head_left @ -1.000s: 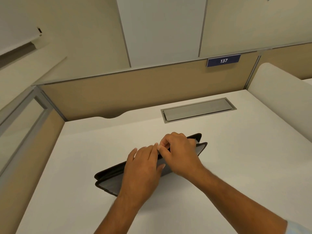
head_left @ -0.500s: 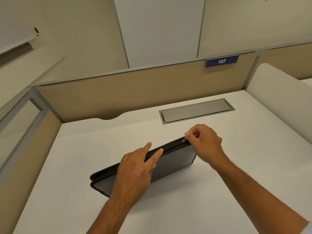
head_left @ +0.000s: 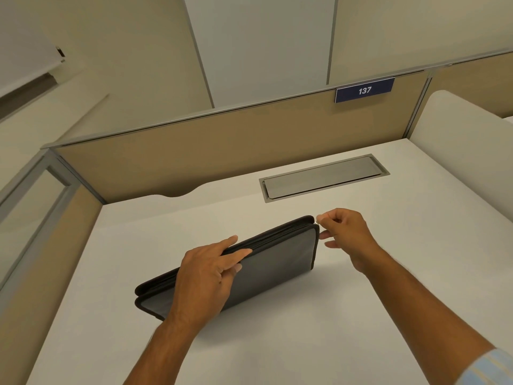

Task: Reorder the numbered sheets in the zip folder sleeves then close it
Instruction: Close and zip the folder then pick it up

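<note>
head view: the dark zip folder (head_left: 277, 257) sits mid-desk (head_left: 374, 301), its left end gaping slightly. the left hand (head_left: 208, 270) lies on its top edge, fingers straight and spread, pressing. the right hand (head_left: 344, 234) pinches the zipper pull (head_left: 316, 223) at the folder's far right corner, thumb against forefinger.

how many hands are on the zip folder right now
2. The left hand rests on the dark grey fabric zip folder at mid-edge; the right hand pinches the metal zipper pull at its far right corner.
</note>
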